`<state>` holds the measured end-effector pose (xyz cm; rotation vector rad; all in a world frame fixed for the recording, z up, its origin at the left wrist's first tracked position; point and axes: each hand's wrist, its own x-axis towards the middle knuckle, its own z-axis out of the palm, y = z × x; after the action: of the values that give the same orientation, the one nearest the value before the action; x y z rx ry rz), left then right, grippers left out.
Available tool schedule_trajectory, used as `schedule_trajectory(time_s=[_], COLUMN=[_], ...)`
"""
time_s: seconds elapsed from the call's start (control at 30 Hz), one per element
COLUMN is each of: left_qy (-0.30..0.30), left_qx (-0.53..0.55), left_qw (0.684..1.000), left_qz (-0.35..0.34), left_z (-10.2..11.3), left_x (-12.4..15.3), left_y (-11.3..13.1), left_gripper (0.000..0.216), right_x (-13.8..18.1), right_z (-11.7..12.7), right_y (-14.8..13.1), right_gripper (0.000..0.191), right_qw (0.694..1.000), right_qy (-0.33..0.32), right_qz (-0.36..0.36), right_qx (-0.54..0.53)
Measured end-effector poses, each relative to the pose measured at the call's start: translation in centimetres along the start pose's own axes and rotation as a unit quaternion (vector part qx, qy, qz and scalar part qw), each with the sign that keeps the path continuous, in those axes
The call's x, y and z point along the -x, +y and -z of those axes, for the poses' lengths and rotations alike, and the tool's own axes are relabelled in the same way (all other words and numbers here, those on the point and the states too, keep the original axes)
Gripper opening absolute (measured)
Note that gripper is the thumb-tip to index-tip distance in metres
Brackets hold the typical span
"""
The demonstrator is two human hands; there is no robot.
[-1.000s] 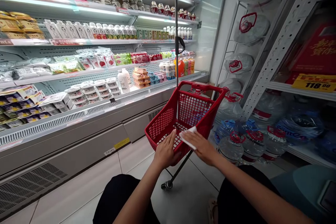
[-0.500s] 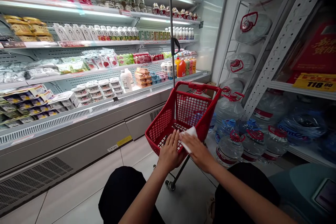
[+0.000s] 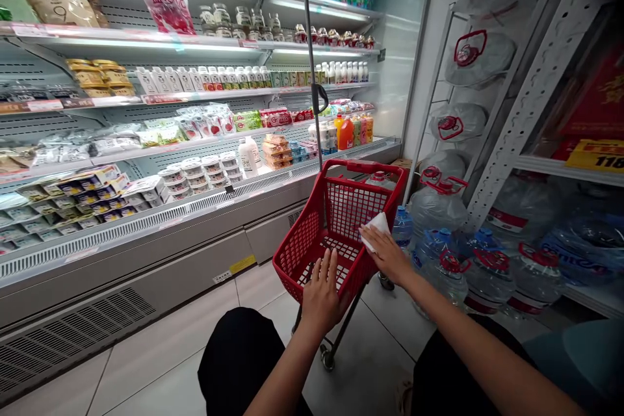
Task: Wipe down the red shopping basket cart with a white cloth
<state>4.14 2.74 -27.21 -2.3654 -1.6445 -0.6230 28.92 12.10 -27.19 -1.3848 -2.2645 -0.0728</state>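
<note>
A small red plastic shopping cart [image 3: 299, 245] on metal legs with casters stands in front of me, a thin pole rising beside its far end. My left hand [image 3: 320, 292] rests at the basket's near rim, fingers outstretched and slightly apart, holding nothing. Over the right rim lies my right hand [image 3: 387, 252], pressing a folded white cloth [image 3: 377, 227] against the red plastic. The cloth could also be a paper wipe; its underside is hidden beneath the fingers.
An open refrigerated case [image 3: 195, 221] with dairy, drinks and packets runs along the left. Large water bottles [image 3: 487, 279] crowd the floor at the right, beside a white metal rack [image 3: 517, 104]. A teal object [image 3: 585, 357] stands at the lower right.
My right hand has slid with the cloth away from my left hand, up and right along the cart's right rim. The left hand stays at the near rim. The view has shifted slightly.
</note>
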Motion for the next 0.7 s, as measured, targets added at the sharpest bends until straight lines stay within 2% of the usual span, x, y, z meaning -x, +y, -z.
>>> schedule_trajectory(time_s=[0.17, 0.27, 0.37, 0.47, 0.57, 0.7], left_qy=[-0.004, -0.009, -0.050, -0.100, -0.146, -0.223], left_qx=[0.007, 0.045, 0.085, 0.052, 0.006, 0.008], left_qw=[1.000, 0.999, 0.990, 0.979, 0.981, 0.973], left_qz=[0.027, -0.005, -0.101, -0.169, -0.128, -0.062], left_z=[-0.5, -0.4, 0.6, 2.2, 3.3, 3.5], left_x=[-0.7, -1.1, -1.9, -3.3, -4.4, -4.3], left_y=[0.6, 0.4, -1.0, -3.9, -6.7, -8.0], left_gripper=[0.103, 0.111, 0.120, 0.125, 0.126, 0.126], right_x=[4.0, 5.6, 5.2, 3.4, 1.7, 1.8], right_z=[-1.7, -1.6, -0.8, 0.1, 0.3, -0.2], right_y=[-6.9, -8.6, -7.2, -4.5, -3.0, -4.2], right_gripper=[0.067, 0.069, 0.065, 0.060, 0.057, 0.057], right_qw=[0.996, 0.990, 0.990, 0.994, 0.996, 0.996], right_qy=[-0.009, -0.026, -0.041, -0.050, -0.055, -0.046], right_qz=[0.079, 0.126, 0.126, 0.083, 0.033, 0.003], right_qx=[-0.042, -0.052, -0.051, -0.051, -0.060, -0.079])
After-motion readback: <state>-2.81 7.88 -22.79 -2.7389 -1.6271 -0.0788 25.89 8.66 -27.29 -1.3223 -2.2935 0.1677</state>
